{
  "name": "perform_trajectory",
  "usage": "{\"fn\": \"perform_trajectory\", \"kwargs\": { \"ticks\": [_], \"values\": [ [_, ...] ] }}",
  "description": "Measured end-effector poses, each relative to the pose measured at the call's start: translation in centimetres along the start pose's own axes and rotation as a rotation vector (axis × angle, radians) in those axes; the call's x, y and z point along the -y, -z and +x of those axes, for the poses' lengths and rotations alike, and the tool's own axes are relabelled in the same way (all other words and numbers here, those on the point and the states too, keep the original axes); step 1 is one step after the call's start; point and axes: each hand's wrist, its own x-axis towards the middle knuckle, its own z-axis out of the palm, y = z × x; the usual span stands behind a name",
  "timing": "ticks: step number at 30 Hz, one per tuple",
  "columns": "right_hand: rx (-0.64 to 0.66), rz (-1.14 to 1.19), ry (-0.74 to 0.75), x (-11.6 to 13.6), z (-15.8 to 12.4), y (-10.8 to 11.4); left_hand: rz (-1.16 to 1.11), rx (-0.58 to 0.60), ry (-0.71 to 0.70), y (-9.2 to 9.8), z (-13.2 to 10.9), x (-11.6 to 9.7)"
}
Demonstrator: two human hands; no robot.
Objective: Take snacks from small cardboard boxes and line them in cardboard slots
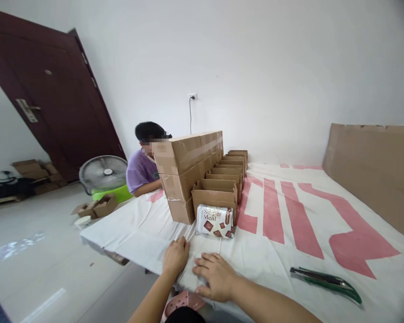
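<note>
My left hand (pixel 177 255) rests on the cloth at the table's near edge, its fingers bent slightly and nothing seen in them. Beside it, my right hand (pixel 215 276) lies palm down on the cloth with fingers spread. Just beyond both hands stands a white packet (pixel 215 222) printed "Super Meal" with brown squares on it. It leans against the nearest of several open cardboard boxes (pixel 213 197), which run in a row toward the wall. What these boxes hold is hidden. Closed taped cartons (pixel 180 179) are stacked along the row's left side.
A green utility knife (pixel 326 281) lies on the white and red cloth (pixel 276 211) at right. A large cardboard sheet (pixel 370 175) stands at the right. Behind the cartons, a person in a purple shirt (pixel 141 172) leans on the table. A fan (pixel 104 175) is on the left.
</note>
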Motion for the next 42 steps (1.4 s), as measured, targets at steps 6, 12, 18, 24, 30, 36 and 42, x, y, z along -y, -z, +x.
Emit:
{"fn": "perform_trajectory", "kwargs": {
  "ticks": [6, 12, 18, 24, 30, 36, 42],
  "values": [
    [-0.009, -0.006, -0.016, 0.1, -0.1, 0.1, -0.020, -0.008, 0.000, -0.3, 0.0, 0.1],
    [-0.013, -0.003, -0.025, 0.3, 0.0, 0.2, -0.043, -0.010, 0.008, -0.3, 0.0, 0.2],
    [-0.032, 0.005, -0.026, 0.2, 0.0, 0.1, -0.065, -0.004, 0.010, 0.0, -0.2, 0.1],
    [-0.203, -0.003, -0.041, -1.0, 0.1, -1.3, -0.087, 0.012, 0.025, 0.2, -0.3, 0.0],
    [-0.892, -0.004, -0.287, -5.7, 0.7, 1.2, -0.128, 0.027, 0.033, 0.7, -0.2, -0.1],
    [-0.803, 0.173, -0.562, -10.0, 1.3, 4.9, -0.252, -0.019, -0.003, 0.7, 1.4, -2.4],
    [-0.693, 0.244, -0.577, -9.8, 3.3, 4.6, -0.408, -0.082, 0.009, -0.9, 3.3, -5.3]
  ]
}}
